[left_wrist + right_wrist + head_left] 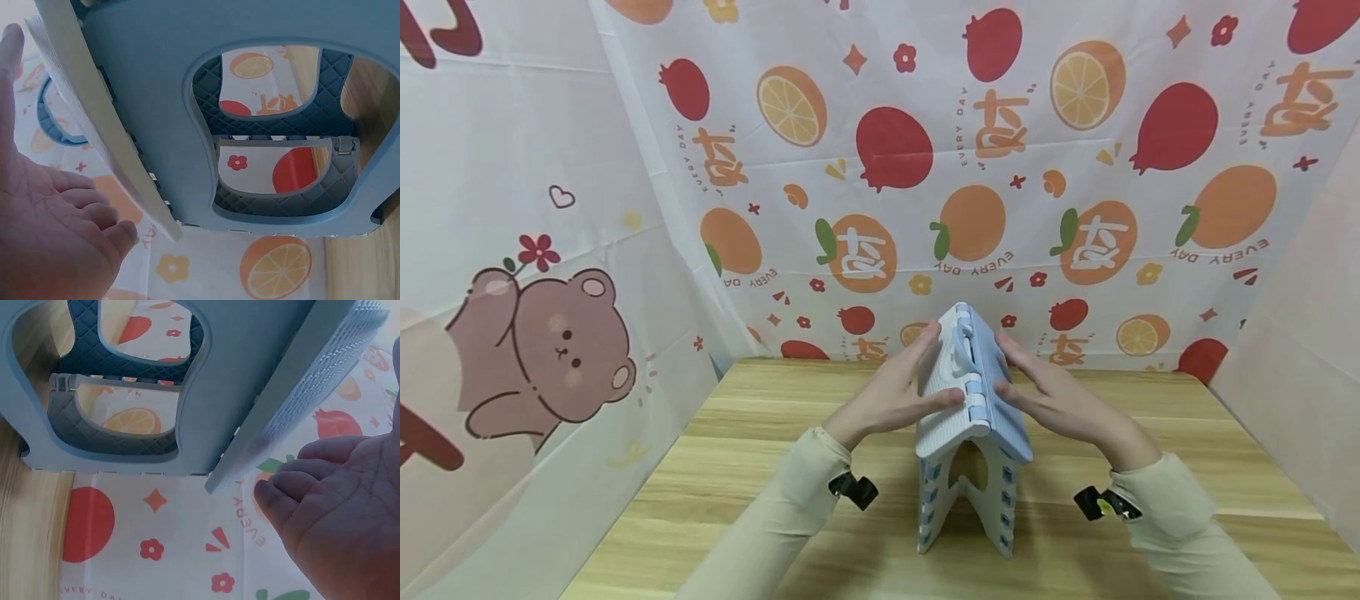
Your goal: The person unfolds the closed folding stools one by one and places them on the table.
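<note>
A white and light-blue folding step stool stands half folded on the table. Its two top panels slope down from a hinged ridge like a roof, with a blue carry handle at the ridge. Beside the white panel is my left hand, fingers extended and thumb reaching toward the ridge. My right hand mirrors it along the blue panel. Both wrist views show an open palm, the left hand and right hand, facing the panels. Whether the fingertips touch the stool I cannot tell.
The stool's legs stand on a wood-grain table. Behind it hangs a white cloth printed with fruit, and a bear-printed cloth covers the left side. Dark wrist cameras are strapped over my sleeves.
</note>
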`<state>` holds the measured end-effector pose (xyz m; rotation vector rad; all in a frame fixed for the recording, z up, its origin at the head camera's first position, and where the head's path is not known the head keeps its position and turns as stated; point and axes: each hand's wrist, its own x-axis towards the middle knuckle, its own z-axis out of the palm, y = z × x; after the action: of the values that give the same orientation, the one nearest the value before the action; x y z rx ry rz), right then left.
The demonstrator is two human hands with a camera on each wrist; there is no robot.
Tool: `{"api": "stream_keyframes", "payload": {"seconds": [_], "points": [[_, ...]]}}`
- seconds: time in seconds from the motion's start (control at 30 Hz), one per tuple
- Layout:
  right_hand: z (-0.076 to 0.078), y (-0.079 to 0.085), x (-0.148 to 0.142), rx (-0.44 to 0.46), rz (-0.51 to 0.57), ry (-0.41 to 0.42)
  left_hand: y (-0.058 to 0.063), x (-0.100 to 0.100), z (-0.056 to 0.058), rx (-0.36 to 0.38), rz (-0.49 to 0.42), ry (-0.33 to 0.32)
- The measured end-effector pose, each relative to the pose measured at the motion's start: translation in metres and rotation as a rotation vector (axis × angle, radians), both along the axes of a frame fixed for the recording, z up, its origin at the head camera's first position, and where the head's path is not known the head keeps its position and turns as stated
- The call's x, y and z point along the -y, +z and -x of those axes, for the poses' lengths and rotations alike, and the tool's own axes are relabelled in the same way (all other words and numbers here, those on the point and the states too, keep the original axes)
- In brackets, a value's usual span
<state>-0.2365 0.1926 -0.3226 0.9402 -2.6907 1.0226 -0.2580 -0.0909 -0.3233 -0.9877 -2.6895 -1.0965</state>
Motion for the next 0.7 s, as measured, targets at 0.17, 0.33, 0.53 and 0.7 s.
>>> {"api": "stream_keyframes", "payload": {"seconds": [0.17,0.33,0.53,0.7], "points": [[0.007,0.003,0.008,0.03,-0.009,0.012,0.001,-0.002,0.006,0.028,-0.002,-0.035],[0.012,0.001,0.01,0.052,0.006,0.069,0.001,-0.002,0.008,0.071,-0.009,-0.042],[0.013,0.001,0.009,0.075,0.012,0.064,0.001,-0.002,0.008,0.096,0.002,-0.032],[0.012,0.003,0.008,0.08,-0.001,0.04,0.004,-0.001,0.009,0.105,0.031,-0.018]]}}
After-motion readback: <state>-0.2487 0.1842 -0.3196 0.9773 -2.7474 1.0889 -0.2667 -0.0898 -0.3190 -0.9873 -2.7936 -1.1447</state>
